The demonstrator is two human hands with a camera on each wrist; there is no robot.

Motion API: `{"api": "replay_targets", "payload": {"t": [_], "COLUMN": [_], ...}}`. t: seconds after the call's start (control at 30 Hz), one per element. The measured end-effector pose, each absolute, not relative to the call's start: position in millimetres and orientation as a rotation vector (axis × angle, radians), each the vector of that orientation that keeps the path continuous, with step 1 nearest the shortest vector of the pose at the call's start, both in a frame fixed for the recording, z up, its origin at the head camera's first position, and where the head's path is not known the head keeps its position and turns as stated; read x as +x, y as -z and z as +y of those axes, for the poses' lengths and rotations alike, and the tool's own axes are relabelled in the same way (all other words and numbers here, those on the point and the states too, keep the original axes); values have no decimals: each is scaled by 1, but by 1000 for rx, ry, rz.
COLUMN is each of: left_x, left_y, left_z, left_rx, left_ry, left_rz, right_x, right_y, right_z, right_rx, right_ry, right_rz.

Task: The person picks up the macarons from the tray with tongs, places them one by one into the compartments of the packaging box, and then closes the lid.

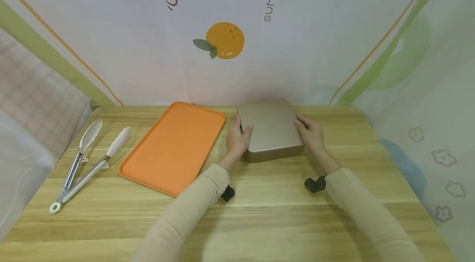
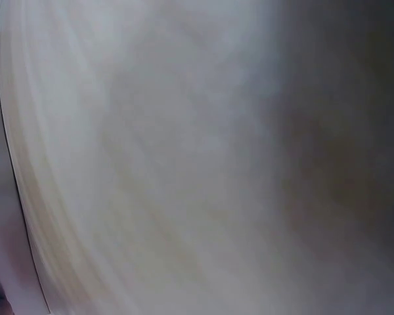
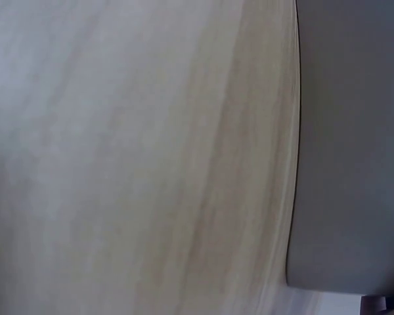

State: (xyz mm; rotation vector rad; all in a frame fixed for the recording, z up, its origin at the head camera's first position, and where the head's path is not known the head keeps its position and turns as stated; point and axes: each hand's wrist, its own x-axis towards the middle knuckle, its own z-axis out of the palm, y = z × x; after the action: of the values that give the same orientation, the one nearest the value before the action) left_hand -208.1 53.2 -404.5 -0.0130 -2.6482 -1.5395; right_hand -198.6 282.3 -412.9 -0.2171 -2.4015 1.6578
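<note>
A champagne-coloured square metal pan (image 1: 272, 128), apparently upside down, stands on the wooden table near its back edge. My left hand (image 1: 238, 138) holds its left side, the thumb at the near left part of its top. On the opposite side my right hand (image 1: 311, 132) grips the right wall, thumb near the upper edge. The pan's wall (image 3: 351, 144) fills the right of the right wrist view, its edge down at the tabletop. In the left wrist view only a strip of the pan (image 2: 3, 197) shows at the left. The fingertips are mostly hidden beside the pan.
An orange rectangular tray (image 1: 174, 146) lies left of the pan, close to my left forearm. Farther left are spread tongs (image 1: 79, 171) with white tips. A white printed curtain (image 1: 148, 47) hangs behind the wooden table (image 1: 259, 221).
</note>
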Motion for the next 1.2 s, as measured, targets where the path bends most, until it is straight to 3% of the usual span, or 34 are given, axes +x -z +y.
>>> {"api": "replay_targets", "payload": {"t": [1.2], "left_x": [-207], "left_y": [405], "left_z": [51], "left_rx": [-19], "left_ry": [1622], "left_rz": [-2571], "right_x": [-199], "right_y": [406], "right_z": [284], "right_rx": [-274], "right_ry": [-1755], "right_rz": [-2478]}}
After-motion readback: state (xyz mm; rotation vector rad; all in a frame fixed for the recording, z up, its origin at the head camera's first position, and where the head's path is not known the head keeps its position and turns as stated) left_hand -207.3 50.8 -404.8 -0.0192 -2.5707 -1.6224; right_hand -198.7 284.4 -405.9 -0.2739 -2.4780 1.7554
